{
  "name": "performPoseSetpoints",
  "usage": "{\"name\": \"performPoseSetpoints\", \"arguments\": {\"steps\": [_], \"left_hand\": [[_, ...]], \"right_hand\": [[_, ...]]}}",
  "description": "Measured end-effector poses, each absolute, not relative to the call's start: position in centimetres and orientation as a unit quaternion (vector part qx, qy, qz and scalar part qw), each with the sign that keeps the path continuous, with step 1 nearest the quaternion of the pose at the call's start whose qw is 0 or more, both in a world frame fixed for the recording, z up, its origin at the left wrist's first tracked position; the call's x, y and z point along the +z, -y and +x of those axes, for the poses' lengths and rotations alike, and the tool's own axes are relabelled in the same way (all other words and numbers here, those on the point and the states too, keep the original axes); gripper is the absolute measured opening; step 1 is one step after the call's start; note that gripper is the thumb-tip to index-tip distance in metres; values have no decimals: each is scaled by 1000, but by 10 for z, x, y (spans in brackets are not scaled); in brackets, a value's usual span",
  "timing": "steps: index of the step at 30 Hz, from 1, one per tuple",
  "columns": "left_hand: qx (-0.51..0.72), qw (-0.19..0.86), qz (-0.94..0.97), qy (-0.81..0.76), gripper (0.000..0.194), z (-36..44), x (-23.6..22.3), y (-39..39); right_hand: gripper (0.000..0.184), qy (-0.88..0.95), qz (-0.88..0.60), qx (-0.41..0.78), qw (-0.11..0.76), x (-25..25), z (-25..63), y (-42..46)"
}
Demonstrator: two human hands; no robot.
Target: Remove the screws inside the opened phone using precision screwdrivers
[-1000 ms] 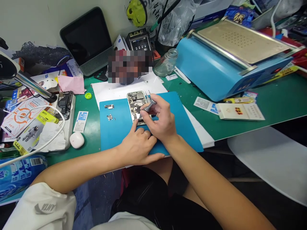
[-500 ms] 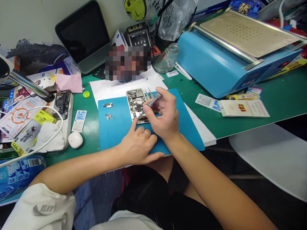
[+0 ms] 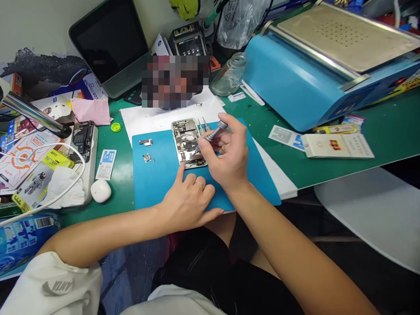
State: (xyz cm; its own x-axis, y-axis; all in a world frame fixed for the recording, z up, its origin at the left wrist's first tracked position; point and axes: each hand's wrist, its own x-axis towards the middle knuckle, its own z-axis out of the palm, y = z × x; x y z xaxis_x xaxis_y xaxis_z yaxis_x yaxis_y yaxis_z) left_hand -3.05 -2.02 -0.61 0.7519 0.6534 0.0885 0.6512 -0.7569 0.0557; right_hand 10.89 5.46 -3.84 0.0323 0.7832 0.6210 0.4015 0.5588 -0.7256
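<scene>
An opened phone (image 3: pixel 188 138) with its inner parts bare lies on a blue mat (image 3: pixel 154 186). My right hand (image 3: pixel 231 157) grips a slim grey screwdriver (image 3: pixel 215 131), held at a slant with its tip down at the phone's lower part. My left hand (image 3: pixel 190 199) holds nothing: the index fingertip rests at the phone's lower left corner, the thumb is stretched out, and the other fingers are loosely bent. A small metal plate (image 3: pixel 146 142) and another small phone part (image 3: pixel 146 157) lie left of the phone. Thin metal tools (image 3: pixel 203 126) are partly hidden behind my right hand.
A blue machine with a perforated metal plate (image 3: pixel 341 37) stands at the right. Near it are a glass jar (image 3: pixel 229 74) and a white box (image 3: pixel 337 145). Left lie a white earbud case (image 3: pixel 101 191), another opened device (image 3: pixel 82 142) and a white cable (image 3: pixel 82 175).
The view has shifted slightly. My right hand and the screwdriver handle have moved a little to the right, with the tip still over the phone's lower part. My left index finger stays at the corner.
</scene>
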Motion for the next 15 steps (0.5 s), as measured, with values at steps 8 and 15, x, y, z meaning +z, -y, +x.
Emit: {"name": "performPoseSetpoints", "arguments": {"steps": [8,15], "left_hand": [[40,24,938,-343,49,-29,-6,16],[57,34,941,-332,51,-31,-10,13]], "right_hand": [[52,664,-440,211,566,-37,108,-52],[49,668,-429,243,557,-35,106,-52]]}}
